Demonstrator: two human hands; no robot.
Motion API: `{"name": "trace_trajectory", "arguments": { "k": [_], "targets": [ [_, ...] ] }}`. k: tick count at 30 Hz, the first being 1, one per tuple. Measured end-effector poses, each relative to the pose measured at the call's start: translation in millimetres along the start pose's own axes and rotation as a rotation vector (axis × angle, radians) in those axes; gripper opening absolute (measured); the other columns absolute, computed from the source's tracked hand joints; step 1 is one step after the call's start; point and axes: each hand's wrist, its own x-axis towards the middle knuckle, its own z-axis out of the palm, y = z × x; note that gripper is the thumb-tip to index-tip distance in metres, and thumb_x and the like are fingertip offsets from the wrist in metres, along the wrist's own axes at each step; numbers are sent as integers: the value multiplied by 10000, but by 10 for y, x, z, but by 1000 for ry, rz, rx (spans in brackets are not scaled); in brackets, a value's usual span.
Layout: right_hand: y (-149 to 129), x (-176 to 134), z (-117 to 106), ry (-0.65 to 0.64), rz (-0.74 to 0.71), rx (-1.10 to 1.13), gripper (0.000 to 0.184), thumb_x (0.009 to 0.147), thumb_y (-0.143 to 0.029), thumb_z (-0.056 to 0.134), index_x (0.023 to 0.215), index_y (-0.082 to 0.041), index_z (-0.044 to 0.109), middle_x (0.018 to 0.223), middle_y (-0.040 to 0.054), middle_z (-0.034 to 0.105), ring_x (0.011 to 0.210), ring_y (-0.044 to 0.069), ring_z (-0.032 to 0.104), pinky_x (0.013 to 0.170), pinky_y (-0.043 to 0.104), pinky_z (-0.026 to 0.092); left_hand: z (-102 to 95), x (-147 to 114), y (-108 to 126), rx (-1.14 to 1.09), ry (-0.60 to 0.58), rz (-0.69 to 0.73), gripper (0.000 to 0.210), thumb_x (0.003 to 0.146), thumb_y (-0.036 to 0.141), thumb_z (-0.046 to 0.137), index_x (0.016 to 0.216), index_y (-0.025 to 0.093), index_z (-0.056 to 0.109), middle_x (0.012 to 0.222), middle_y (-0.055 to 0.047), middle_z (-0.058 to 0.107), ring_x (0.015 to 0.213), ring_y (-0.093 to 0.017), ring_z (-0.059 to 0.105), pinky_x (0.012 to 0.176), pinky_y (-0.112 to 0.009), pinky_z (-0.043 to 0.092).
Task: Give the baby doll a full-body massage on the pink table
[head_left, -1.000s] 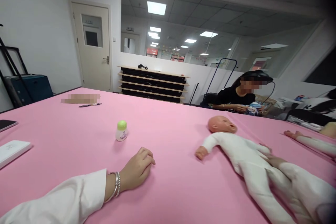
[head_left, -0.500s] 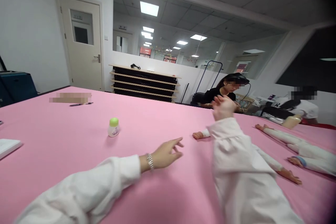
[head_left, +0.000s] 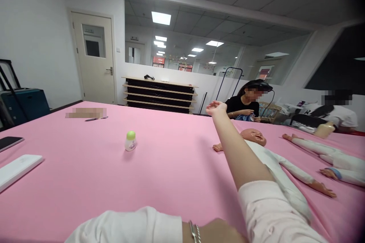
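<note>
My right hand (head_left: 216, 107) is raised over the far part of the table, fingers loosely bent and apart, holding nothing. Its forearm is bare, and the white sleeve (head_left: 273, 201) is bunched below the elbow side of it. At the bottom edge, my left hand (head_left: 221, 231), with a silver bracelet at the wrist, reaches across to that sleeve; its fingers are hidden, so its grip does not show. Partly behind my right forearm, a baby doll (head_left: 270, 155) in white clothes lies face up. A small white bottle with a green cap (head_left: 130, 141) stands left of my right arm.
The pink-covered table (head_left: 159, 182) carries a white box (head_left: 21, 169), a dark phone (head_left: 10, 143) and a pen (head_left: 97, 119) on the left. Another doll (head_left: 322, 150) lies at the right. Beyond the table, a person in black (head_left: 242, 106) holds blue cloth, with another person farther right.
My right sleeve has slid from the wrist down the forearm, baring it. My left hand has moved from over the table down and right to the sleeve. The doll's head has come into view.
</note>
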Motion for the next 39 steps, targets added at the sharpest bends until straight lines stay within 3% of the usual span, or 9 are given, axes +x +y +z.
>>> {"name": "trace_trajectory", "arguments": {
  "k": [3,6,10,14,18,22,28,34,39],
  "targets": [
    [80,-375,36,-181,45,70,161,710,-37,316,704,-168,410,520,-58,437,389,35,415,398,156,309,-168,-48,43,-19,-85,-178,192,467,108,647,643,182,623,622,15,574,668,-161,538,707,-315,448],
    [86,-817,80,-514,67,230,171,727,-54,304,746,-171,427,534,-58,433,404,35,418,424,162,312,-362,-75,156,-368,-81,-328,330,475,145,568,798,148,632,783,-33,614,593,-111,524,588,-254,436],
    [9,-1174,80,-687,-61,302,173,736,-61,312,767,-176,437,553,-62,427,419,31,411,441,156,307,-472,-145,205,-608,-37,-307,308,511,170,605,808,99,644,862,-97,638,673,-114,569,667,-249,433],
    [-9,-1169,45,-669,-106,368,160,729,-68,329,760,-174,446,537,-66,421,415,35,396,436,158,289,-375,-181,92,-532,136,-120,319,487,178,741,781,114,634,838,-87,659,771,-168,593,751,-298,418],
    [-13,-1020,12,-624,-72,467,156,729,-76,330,742,-171,452,519,-63,423,407,41,394,431,161,277,-247,-196,-3,-496,354,-31,304,471,237,768,638,139,534,614,-12,620,593,-114,547,628,-242,397],
    [-64,-960,-1,-633,-2,626,163,722,-59,326,725,-162,453,517,-58,429,395,34,390,420,155,261,-259,-239,17,-361,442,43,208,586,230,650,589,159,454,518,41,528,472,-59,418,484,-188,286],
    [-20,-1062,-11,-745,18,731,168,710,-39,346,726,-169,452,520,-60,409,412,48,387,419,166,264,-434,-216,181,14,563,191,91,754,202,450,690,167,503,573,33,499,538,-88,454,524,-210,338],
    [111,-1037,-68,-800,26,723,144,731,-62,355,739,-169,450,532,-60,404,422,50,387,423,171,295,-457,-158,155,-254,361,179,326,725,472,595,810,165,525,800,-41,614,774,-160,570,760,-309,418],
    [88,-885,-28,-707,-108,608,141,753,-88,340,757,-166,456,548,-62,411,423,39,385,424,162,288,-386,-130,181,-459,190,76,530,779,617,445,1064,182,547,1069,-99,611,1036,-227,546,936,-405,363]
  ]
}}
